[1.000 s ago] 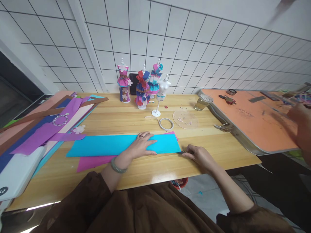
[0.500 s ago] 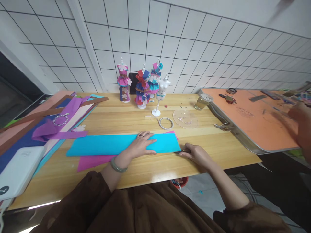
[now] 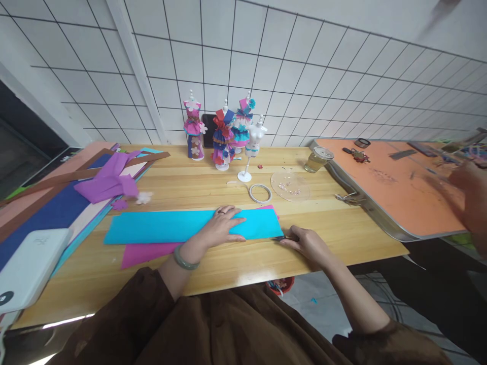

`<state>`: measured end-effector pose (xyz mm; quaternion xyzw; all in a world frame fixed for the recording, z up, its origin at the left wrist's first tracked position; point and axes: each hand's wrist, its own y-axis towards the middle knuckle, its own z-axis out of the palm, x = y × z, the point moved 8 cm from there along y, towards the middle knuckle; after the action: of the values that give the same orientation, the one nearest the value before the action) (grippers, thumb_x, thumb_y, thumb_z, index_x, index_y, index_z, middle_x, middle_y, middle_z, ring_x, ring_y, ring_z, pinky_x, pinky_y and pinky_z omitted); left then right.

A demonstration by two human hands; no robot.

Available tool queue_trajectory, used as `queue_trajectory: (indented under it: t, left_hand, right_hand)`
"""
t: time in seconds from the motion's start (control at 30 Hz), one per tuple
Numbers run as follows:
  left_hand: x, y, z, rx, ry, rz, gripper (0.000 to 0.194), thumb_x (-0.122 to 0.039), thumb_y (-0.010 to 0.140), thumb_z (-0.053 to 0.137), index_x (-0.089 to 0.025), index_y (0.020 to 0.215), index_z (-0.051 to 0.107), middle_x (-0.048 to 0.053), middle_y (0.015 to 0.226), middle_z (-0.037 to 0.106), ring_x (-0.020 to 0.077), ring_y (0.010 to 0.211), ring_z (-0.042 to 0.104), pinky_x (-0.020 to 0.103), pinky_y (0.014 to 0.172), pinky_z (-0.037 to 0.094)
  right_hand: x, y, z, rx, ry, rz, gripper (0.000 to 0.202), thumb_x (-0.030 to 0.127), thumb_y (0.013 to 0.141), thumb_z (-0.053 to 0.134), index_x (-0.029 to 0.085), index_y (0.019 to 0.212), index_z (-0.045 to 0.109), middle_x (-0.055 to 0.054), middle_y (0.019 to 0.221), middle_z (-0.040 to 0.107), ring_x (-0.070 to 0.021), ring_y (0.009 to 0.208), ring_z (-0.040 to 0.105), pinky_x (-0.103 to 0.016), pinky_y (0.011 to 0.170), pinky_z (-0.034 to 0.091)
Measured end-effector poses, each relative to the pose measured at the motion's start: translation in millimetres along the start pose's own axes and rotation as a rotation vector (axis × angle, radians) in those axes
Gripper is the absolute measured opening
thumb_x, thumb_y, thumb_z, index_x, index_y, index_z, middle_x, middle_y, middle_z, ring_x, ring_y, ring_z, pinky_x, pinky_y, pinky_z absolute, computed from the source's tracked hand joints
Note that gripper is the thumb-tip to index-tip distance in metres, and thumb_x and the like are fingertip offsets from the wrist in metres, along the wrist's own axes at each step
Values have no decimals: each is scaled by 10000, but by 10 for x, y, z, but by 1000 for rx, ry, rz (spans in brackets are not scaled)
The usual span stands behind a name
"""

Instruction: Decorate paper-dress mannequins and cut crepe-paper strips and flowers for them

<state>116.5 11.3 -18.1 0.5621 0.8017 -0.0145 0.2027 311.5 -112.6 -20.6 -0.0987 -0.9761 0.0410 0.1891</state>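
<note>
My left hand (image 3: 223,226) lies flat with its fingers spread on a folded strip of bright blue fabric (image 3: 160,226). A magenta piece (image 3: 146,254) shows from under the strip along its front and far right edges. At the strip's near right corner, my right hand (image 3: 304,243) is closed round what look like dark scissors (image 3: 280,238). The blades meet the fabric's edge, and the handles are mostly hidden in my fingers. Behind the strip lie a roll of narrow tape (image 3: 260,193) and a clear round dish of small beads (image 3: 290,186).
Several small dressed mannequins and a bare white mannequin (image 3: 257,136) stand at the back. Purple cloth (image 3: 108,180) and layered fabrics lie left, near a white power bank (image 3: 36,266). A lidded cup (image 3: 318,159) stands right. Another person's hand (image 3: 470,187) is over the orange table (image 3: 407,197).
The purple cloth at left has shifted and bunched up, and the bead string on it no longer shows. The white flower lies further right, with a purple flower now visible beside it. Both hands are nearly still.
</note>
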Motion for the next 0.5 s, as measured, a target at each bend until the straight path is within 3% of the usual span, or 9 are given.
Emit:
queue_trajectory:
  t: [0.27, 0.5]
  left_hand:
    - [-10, -6, -15, -5, -1, 15, 614, -670, 716, 441, -299, 1197, 537, 54, 1322, 430, 277, 1236, 313, 439, 1014, 239]
    - [-5, -5, 3, -6, 0, 21, 618, -677, 716, 430, -300, 1195, 538, 53, 1332, 421, 277, 1238, 308, 438, 1009, 241]
  right_hand:
    - [92, 5, -21, -5, 38, 13, 383, 612, 738, 492, 230, 751, 509, -51, 768, 668, -210, 699, 617, -266, 559, 393]
    - [107, 40, 7, -6, 79, 52, 502, 620, 702, 536, 241, 997, 395, -54, 816, 679, -241, 748, 635, -285, 582, 413]
